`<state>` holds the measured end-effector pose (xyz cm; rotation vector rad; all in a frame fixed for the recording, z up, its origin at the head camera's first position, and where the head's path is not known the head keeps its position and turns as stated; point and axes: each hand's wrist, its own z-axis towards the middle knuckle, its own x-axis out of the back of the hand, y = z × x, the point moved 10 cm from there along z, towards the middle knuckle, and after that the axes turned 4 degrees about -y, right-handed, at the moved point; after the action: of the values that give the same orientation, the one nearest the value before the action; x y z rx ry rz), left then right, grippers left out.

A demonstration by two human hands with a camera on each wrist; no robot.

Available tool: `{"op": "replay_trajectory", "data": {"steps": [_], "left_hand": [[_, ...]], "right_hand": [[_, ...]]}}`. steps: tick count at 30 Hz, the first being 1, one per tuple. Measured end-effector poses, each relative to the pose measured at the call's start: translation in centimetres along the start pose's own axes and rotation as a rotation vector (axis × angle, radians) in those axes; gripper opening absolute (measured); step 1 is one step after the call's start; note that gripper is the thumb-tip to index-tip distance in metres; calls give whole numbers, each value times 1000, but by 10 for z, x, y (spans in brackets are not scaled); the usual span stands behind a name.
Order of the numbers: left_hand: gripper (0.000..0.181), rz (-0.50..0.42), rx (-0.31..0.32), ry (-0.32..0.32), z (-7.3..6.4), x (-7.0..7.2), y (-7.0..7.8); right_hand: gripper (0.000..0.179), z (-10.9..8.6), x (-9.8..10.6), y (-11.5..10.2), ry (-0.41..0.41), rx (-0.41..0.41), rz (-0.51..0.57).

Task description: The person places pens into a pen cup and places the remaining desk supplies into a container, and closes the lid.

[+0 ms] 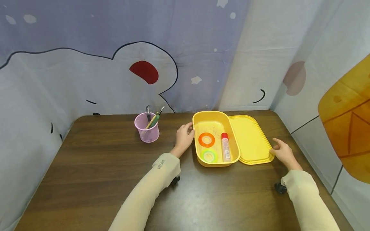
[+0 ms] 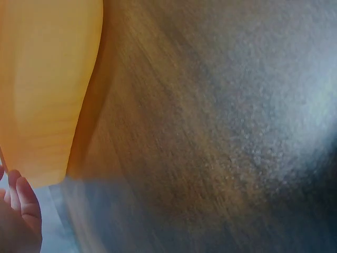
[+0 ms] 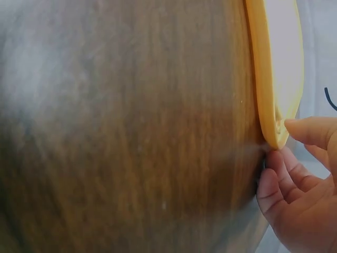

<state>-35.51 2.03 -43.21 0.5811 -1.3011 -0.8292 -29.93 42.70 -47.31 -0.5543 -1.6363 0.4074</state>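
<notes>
My left hand (image 1: 185, 137) holds the left rim of a yellow plastic box (image 1: 216, 115), its fingertips against the outer wall in the left wrist view. Inside the box lie an orange ring (image 1: 206, 140), a lime-green ring (image 1: 209, 155) and a pale tube with a red cap (image 1: 225, 147); the rings look like tape rolls. Beside the box lies a flat yellow lid (image 1: 250, 138), its left edge close to the box's right side. At the lid's near right corner, my right hand (image 3: 305, 195) pinches the edge, with fingers above and below it.
A pink mesh pen cup (image 1: 147, 128) with several pens and pencils stands left of the box. The brown wooden table (image 1: 110, 179) ends at a patterned cloth (image 1: 196, 57) behind and at the sides. Black wrist cameras (image 1: 280, 188) sit under the sleeves.
</notes>
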Motion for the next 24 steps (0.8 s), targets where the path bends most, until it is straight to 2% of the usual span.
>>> {"op": "replay_trajectory", "data": {"steps": [10, 24], "left_hand": [[34, -56, -6, -5, 3, -2, -6], [36, -245, 112, -85, 2, -15, -21]], "right_hand": [[49, 0, -5, 3, -56, -17, -6], [48, -2, -11, 4, -100, -42, 45]]}}
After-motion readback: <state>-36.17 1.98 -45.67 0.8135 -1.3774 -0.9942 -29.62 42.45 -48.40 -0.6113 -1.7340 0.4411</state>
